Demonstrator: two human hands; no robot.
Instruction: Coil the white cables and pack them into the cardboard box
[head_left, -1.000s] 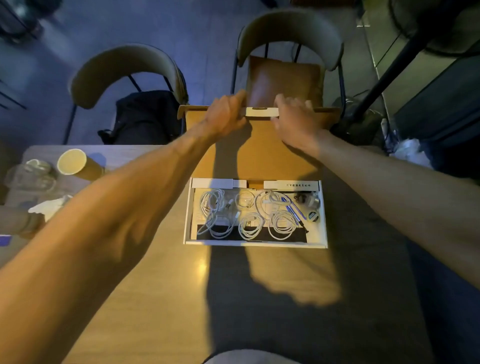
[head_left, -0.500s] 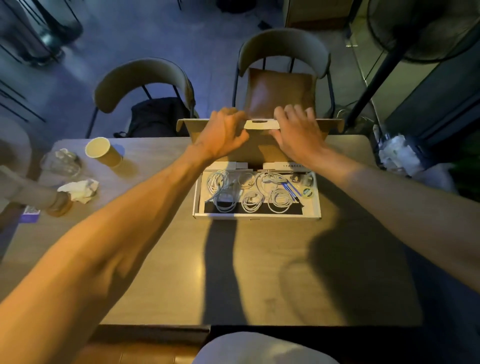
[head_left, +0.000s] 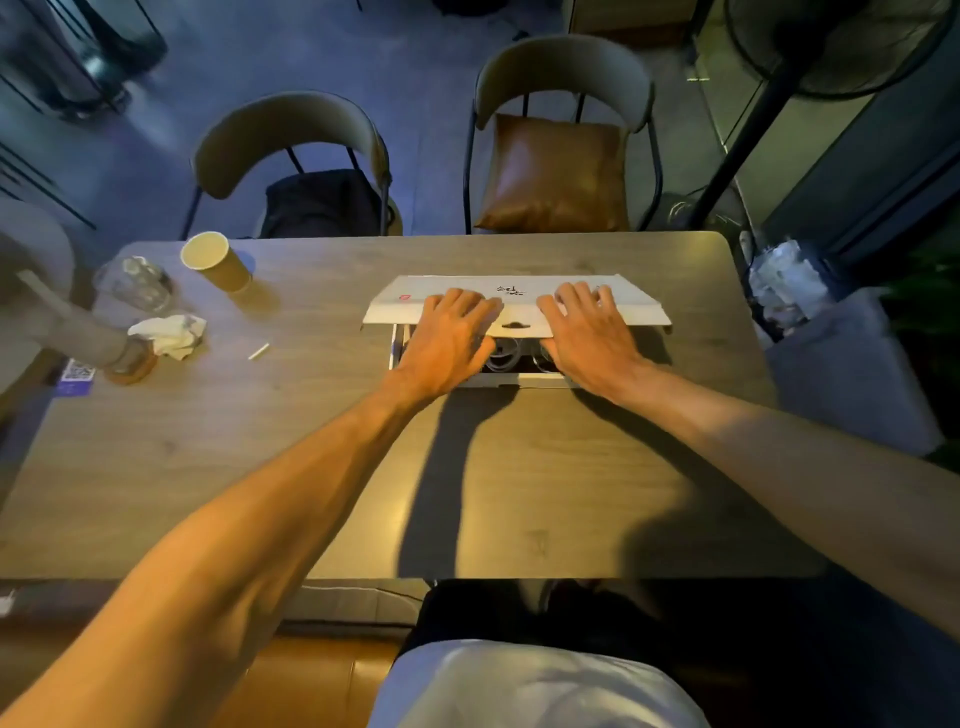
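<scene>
Lowered since earlier, the lid (head_left: 519, 299) is pressed by left hand (head_left: 447, 338) and right hand (head_left: 587, 332), fingers straight; white cables (head_left: 501, 358) are packed; closure is judged outstanding.

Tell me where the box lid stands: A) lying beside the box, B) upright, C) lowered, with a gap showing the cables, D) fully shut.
C: the left hand and right hand lie flat on the lid, and coiled cables show in the gap under its front edge.
</scene>
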